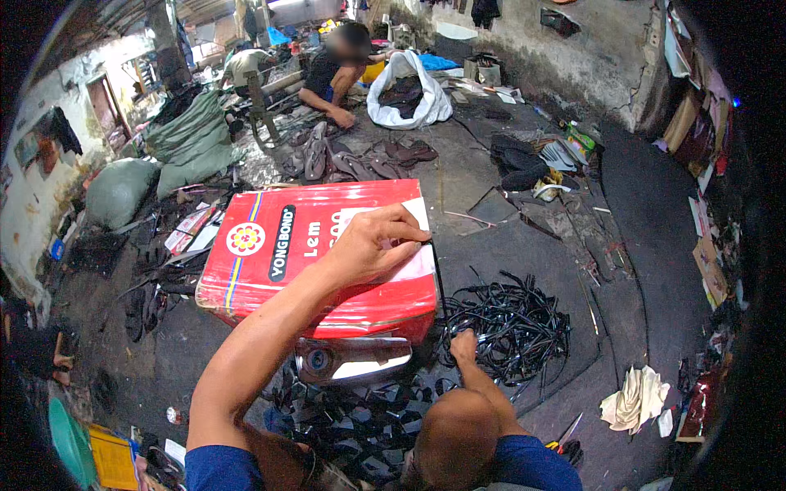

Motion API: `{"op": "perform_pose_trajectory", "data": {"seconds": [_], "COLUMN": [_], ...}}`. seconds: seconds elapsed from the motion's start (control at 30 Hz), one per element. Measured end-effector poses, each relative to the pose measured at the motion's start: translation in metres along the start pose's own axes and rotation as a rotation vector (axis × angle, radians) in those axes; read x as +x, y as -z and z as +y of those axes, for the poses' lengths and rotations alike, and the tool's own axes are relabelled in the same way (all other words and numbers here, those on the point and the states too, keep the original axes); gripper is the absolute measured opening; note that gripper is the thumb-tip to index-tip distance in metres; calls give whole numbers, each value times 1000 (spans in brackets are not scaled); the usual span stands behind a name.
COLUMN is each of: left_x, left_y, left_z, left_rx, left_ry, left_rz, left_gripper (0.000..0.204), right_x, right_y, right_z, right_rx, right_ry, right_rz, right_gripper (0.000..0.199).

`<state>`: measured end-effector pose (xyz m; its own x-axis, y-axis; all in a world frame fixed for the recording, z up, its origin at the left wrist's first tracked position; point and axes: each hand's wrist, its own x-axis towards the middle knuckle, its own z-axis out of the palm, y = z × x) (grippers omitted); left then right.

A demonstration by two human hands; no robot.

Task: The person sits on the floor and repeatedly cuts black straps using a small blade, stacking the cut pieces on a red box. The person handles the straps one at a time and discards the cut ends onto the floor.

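A large red box stands in front of me, with a white sheet at the right of its top. My left hand reaches across the box, fingers curled and thumb pinched toward them at the sheet's edge; anything between them is too small to make out. To the right of the box, a tangled heap of thin glossy black straps lies on the floor. My right hand is closed at the heap's near left side; what it grips is hidden. Many black strap pieces with grey parts lie before me.
A silver appliance with a round knob sits under the box's near edge. Farther off, a person squats by a white sack and brown sandals. Crumpled cream cloth and scissors lie at right.
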<state>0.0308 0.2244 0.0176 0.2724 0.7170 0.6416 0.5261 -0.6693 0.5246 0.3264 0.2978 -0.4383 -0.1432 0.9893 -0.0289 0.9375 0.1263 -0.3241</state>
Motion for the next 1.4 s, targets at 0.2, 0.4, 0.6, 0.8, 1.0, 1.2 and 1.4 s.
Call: {"op": "perform_pose_trajectory", "data": {"seconds": [0.2, 0.4, 0.6, 0.8, 1.0, 1.2, 1.4], "left_x": [3, -16, -3, -7, -26, -84, -114], "left_y": [-6, 9, -9, -6, 5, 18, 0], "left_z": [1, 4, 10, 10, 41, 142, 136], "left_rx": [105, 269, 205, 245, 620, 498, -112], "left_ry": [-158, -224, -244, -217, -374, -253, 324], "left_rz": [-12, -121, -150, -152, -219, -497, -402], "left_gripper": [14, 34, 41, 44, 37, 40, 114], "right_x": [13, 21, 25, -54, -177, -147, -117], "right_y": [47, 136, 235, 211, 83, 173, 367], "right_z": [52, 52, 130, 1, -69, -72, -165], "right_rx": [274, 16, -98, 179, 537, 658, 495], "right_ry": [-226, -443, -738, 144, 283, 437, 925], "right_rz": [156, 325, 439, 507, -1032, -850, -885], "right_gripper": [34, 37, 30, 26, 32, 30, 28]}}
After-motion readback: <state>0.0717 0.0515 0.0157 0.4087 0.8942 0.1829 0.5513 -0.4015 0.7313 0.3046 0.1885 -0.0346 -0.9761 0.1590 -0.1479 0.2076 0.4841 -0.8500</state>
